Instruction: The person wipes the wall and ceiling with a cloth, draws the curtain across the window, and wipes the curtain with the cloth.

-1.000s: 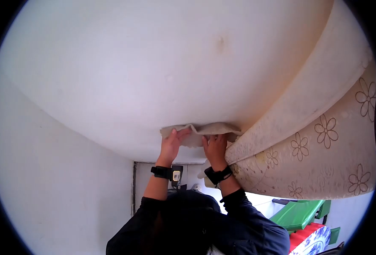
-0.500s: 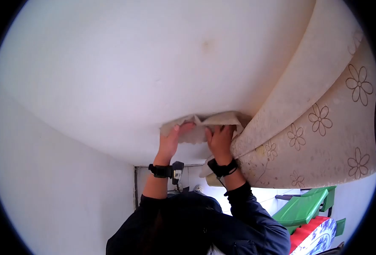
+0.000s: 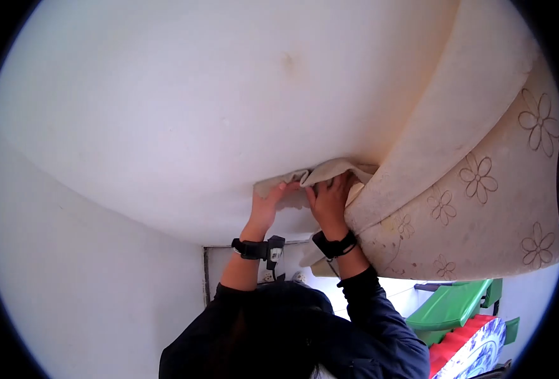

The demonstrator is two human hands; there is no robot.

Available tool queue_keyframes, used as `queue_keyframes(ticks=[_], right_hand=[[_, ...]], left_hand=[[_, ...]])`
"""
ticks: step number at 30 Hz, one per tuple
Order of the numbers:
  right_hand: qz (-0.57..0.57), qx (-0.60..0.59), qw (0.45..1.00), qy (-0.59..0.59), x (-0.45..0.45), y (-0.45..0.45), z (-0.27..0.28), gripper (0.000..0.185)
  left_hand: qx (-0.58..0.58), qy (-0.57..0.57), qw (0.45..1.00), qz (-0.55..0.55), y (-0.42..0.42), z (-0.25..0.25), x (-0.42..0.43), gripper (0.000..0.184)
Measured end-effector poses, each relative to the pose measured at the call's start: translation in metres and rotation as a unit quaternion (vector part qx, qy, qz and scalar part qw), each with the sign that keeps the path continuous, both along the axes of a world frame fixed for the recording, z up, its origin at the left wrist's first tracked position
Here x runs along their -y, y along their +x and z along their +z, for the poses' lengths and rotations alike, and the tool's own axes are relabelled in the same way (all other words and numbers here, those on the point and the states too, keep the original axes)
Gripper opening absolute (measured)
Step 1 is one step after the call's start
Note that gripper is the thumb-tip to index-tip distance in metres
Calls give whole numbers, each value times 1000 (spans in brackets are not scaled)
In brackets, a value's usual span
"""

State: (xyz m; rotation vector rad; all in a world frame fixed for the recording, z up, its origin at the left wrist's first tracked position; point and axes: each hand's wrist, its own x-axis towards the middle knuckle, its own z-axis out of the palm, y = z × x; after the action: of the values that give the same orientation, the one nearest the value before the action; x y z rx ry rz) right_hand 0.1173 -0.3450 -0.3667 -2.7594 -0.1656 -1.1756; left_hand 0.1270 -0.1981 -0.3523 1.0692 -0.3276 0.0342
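Note:
A beige cloth edge, gathered and folded, is part of the curtain [image 3: 412,183] with stitched flower outlines, or seems joined to it at the right. My left hand [image 3: 268,203] is closed on the left end of this cloth, its thumb on the near side and some fingers covered by the folds. Close beside it, my right hand [image 3: 330,201] grips the cloth further right, fingertips partly hidden under a fold. Between the two hands the cloth bunches into a small pleat. Black bands with small devices are on both wrists.
A white wall [image 3: 185,114] fills the view ahead, with another wall [image 3: 90,271] at the left. Lower right are green chairs [image 3: 450,306] and a red-edged table cover with a blue-and-white pattern [image 3: 478,346]. Pale floor tiles show below the curtain.
My left hand has moved right, nearer to my right hand, and the cloth between them is more tightly bunched. The right hand has shifted only slightly. The view has moved a little.

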Motion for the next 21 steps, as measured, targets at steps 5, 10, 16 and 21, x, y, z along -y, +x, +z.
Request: queue_keyframes(ticks=[5, 10, 16, 21], right_hand=[[15, -53, 999, -1, 21, -1, -83, 36], [96, 73, 989, 86, 36, 7, 34, 28], [48, 281, 957, -47, 3, 15, 152, 34], [90, -16, 996, -19, 0, 17, 76, 35]], left_hand=[[-86, 61, 994, -26, 3, -48, -1, 29], [59, -23, 995, -78, 8, 34, -16, 31], [155, -57, 985, -56, 1, 114, -39, 36], [47, 4, 999, -4, 2, 55, -49, 29]])
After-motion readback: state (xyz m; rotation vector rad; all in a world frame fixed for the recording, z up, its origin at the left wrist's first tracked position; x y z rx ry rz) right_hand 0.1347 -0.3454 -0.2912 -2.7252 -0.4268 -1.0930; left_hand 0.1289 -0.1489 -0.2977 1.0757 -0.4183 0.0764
